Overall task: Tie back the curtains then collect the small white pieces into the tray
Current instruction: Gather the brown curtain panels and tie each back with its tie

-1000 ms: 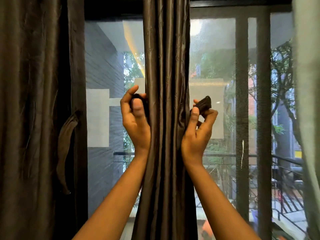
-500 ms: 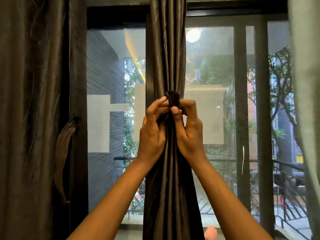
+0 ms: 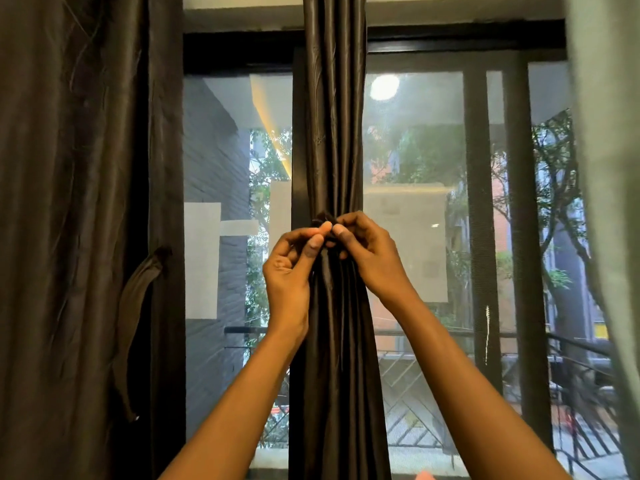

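A gathered dark curtain point(image 3: 334, 150) hangs down the middle of the window point(image 3: 412, 161), cinched into a narrow waist at its centre. Both hands meet at that waist. The left hand point(image 3: 289, 271) sits at about 8 o'clock from the cinch, thumb and forefinger pinched on a dark tie point(image 3: 323, 218) wrapped round the folds; its other fingers curl loosely. The right hand point(image 3: 370, 251) comes in from 4 o'clock, its fingertips closed on the same tie (the ends are so small and dark that whether a knot is formed cannot be told). Each grip is a tight pinch, nearly touching the other.

At 9 o'clock a second curtain point(image 3: 69, 202) hangs loose, its tie strap point(image 3: 140, 306) dangling. A pale curtain point(image 3: 606, 168) edges 3 o'clock.
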